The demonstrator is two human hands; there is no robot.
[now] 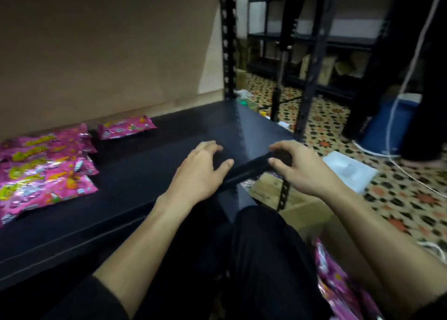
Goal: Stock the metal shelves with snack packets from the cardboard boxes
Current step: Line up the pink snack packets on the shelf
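Where pink packets [46,174] lie, yellow lettering [29,149] is unreadable.

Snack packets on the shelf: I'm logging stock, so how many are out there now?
5 visible: one lone packet near the back, four overlapping in a pile at the left. The pile runs off-frame, so more may be hidden.

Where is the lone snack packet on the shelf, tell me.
Head view: the lone packet lies at the back of the black shelf, left of centre, just right of the pink pile.
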